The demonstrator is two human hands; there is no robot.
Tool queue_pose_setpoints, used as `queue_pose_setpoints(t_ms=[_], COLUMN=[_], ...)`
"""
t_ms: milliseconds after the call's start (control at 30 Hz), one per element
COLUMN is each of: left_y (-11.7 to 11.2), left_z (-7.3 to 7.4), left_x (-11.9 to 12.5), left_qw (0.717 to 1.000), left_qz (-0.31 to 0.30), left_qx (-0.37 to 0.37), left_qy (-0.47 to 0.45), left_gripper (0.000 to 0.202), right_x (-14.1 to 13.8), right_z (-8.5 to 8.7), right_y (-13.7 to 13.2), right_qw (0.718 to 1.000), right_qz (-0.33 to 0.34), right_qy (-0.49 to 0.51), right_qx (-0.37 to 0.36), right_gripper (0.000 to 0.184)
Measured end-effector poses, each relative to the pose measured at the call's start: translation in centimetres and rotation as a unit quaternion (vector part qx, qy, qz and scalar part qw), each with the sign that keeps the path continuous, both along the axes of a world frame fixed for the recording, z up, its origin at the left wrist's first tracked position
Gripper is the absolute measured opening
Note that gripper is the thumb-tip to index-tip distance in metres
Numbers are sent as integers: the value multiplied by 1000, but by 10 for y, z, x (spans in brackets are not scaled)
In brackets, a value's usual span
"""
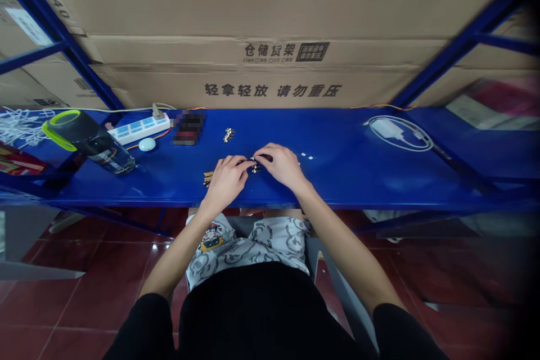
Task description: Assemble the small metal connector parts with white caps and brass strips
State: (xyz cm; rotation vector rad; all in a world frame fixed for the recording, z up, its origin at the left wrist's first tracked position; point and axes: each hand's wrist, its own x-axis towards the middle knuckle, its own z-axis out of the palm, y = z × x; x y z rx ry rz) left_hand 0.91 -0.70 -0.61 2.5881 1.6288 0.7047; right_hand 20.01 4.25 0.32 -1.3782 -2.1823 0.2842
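- Nearest of all, a black shirt [257, 315] covers the person's front, with patterned shorts [248, 242] just beyond it.
- A small black-and-white piece [255, 165] sits between both hands, just above the shelf, mostly hidden by fingers.
- The left hand [226, 180] and right hand [282, 166] curl inward and meet over it. Both seem closed on it in a light pinch, not released.
- It looks light, stiff and fiddly, easy to drop; its exposed ends seem the best place to hold.
- Brown strips [207, 179] lie beside the left hand, a cluster of small pieces [228, 134] sits farther out, and white bits [306, 156] lie past the right hand.
- The glossy blue steel shelf [350, 180] looks smooth and slippery for small parts.
- Along it are a power strip [139, 129], a green-lidded bottle [90, 140] and a white charger [399, 133] with a looped cable.
- Cardboard cartons [253, 11] fill the shelf behind; red floor tiles [84, 275] show below.
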Motion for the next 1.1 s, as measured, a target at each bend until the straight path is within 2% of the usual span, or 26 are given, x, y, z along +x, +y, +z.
queue_pose_setpoints(t_ms=[433,767,1100], left_y=[0,2,0], left_z=[1,-3,1], left_x=[1,0,2], left_qw=[1000,999,999], left_qz=[0,-2,8], left_qx=[-12,-6,-8], left_qy=[-15,-33,-34], left_gripper=[34,33,29], right_x=[13,13,18], right_z=[-11,-11,-10], right_y=[-11,-13,-31], right_qw=[999,998,997], right_qz=[13,36,55], right_qy=[35,40,36], right_qx=[14,26,41], right_gripper=[18,22,30])
